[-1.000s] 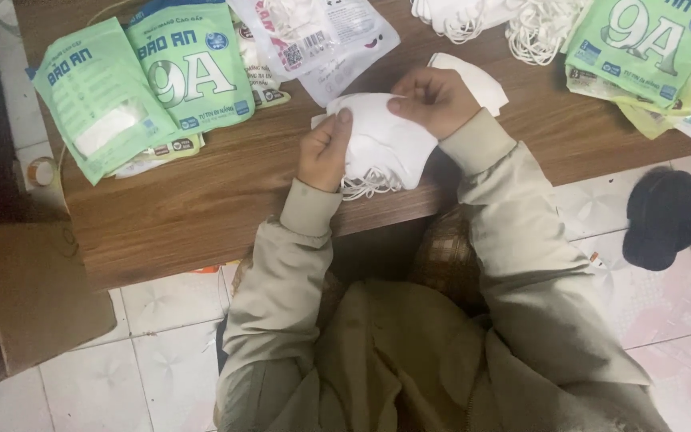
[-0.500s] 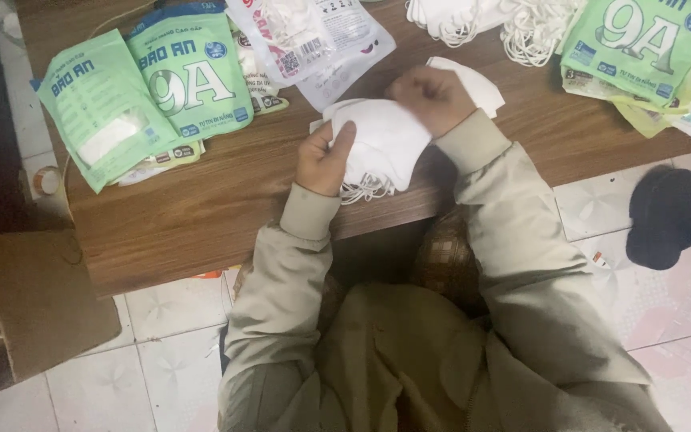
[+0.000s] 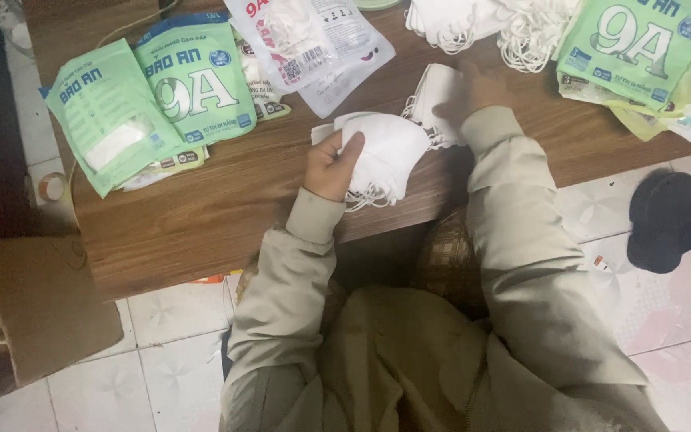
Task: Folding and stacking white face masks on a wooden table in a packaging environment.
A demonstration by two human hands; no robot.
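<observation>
While the person leans over the wooden table (image 3: 225, 216), the left hand (image 3: 331, 164) curls around a stack of white face masks (image 3: 389, 152) near the table's front edge, at about 6 o'clock on the tabletop. Its fingers (image 3: 353, 146) are bent and closed against the side of the stack, thumb pressed to the fabric, and the elastic ear loops hang down below the palm. The right hand (image 3: 481, 84) lies further back, at about 1 o'clock from the left hand, resting palm down on a single folded white mask (image 3: 433, 92) that lies flat on the wood just beside the stack. Its fingers look loosely spread over that mask, but the blur keeps me from telling whether they pinch it.

At 10 o'clock from the stack lie two green mask packets (image 3: 153, 100), overlapping, with a clear plastic packet (image 3: 313, 48) at 12 o'clock. A loose heap of white masks (image 3: 489, 24) sits at the far edge, and more green packets (image 3: 641, 48) lie at 2 o'clock. A dark cap (image 3: 665, 220) rests on the tiled floor at 3 o'clock.
</observation>
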